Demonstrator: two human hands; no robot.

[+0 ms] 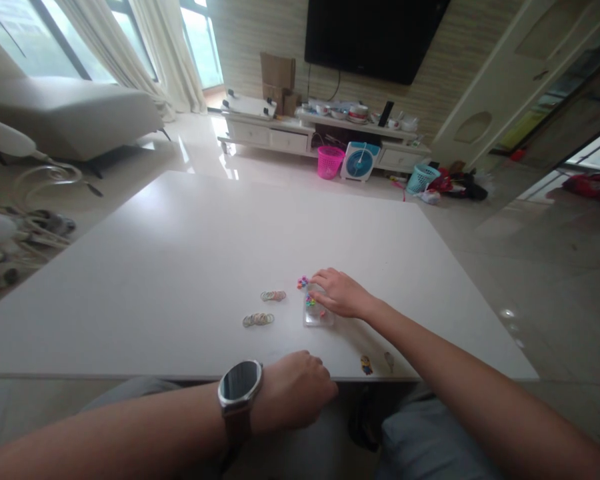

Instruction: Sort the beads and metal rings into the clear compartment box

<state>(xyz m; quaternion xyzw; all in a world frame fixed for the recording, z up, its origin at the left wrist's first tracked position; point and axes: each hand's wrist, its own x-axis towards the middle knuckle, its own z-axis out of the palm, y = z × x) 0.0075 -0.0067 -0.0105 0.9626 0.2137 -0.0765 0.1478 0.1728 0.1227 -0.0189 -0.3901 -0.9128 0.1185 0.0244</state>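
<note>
My right hand point(341, 292) is over a small clear plastic box point(319, 321), thumb and fingers apart. Small coloured pieces point(311, 301) show at the box under the thumb. A cluster of pink, blue and orange pieces point(303, 282) lies by the index fingertip. My left hand point(297, 390), below a wristwatch point(240, 383), is curled closed at the table's near edge; its inside is hidden. Left of the box lie two overlapping rows of thin rings, one farther point(273, 295) and one nearer point(259, 320).
A yellow and blue cartoon figure point(366, 365) and a small pale item point(389, 361) lie near the front edge of the white table point(205, 240). Beyond stand a TV cabinet point(290, 141), a pink basket point(330, 162) and a blue fan point(360, 161).
</note>
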